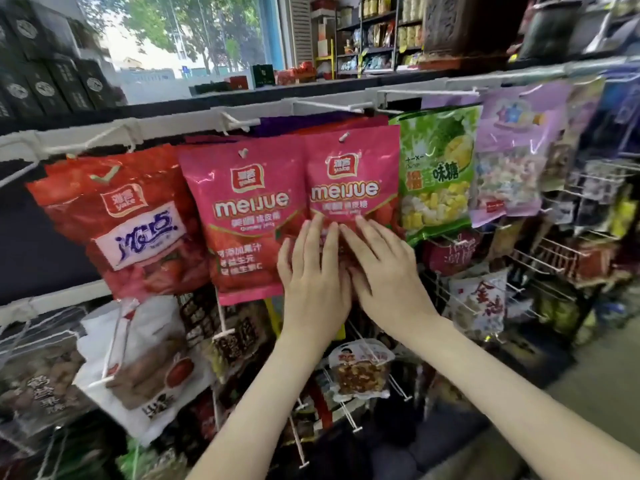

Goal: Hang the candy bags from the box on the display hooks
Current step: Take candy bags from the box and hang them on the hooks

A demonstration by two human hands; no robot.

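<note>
Two pink "meijue" candy bags hang side by side on white display hooks. The right pink bag point(349, 174) hangs from a hook point(343, 136). My left hand point(313, 271) and my right hand point(379, 268) both lie flat, fingers straight, against its lower half. The left pink bag point(242, 220) hangs from its own hook point(243, 153), untouched. No box is in view.
A red bag point(131, 216) hangs at the left, a green durian candy bag point(434, 174) and a purple bag point(512, 150) at the right. Lower hooks carry nut and snack packs point(360, 368). White hook prongs point(339, 107) jut out above. Store shelves stand behind.
</note>
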